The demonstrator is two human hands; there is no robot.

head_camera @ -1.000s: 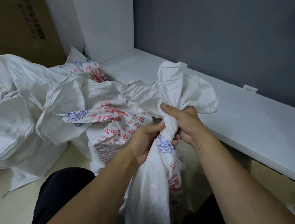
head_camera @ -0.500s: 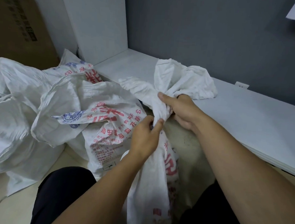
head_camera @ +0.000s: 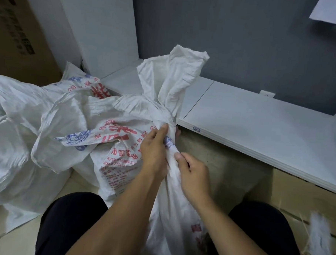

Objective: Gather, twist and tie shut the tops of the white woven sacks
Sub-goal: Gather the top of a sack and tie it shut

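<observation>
While two hands clench one white woven sack at its twisted neck, left hand just above right hand, its crinkled loose top fans out above the grip. At least two more crumpled printed sacks lie left of the grip, their contents hidden.

Your white woven sacks carry red Chinese print; one large 米 reads (the rest is too blurred). Cardboard box lettering and small sticker: illegible.

White shelf, grey wall, probably cardboard box.
</observation>
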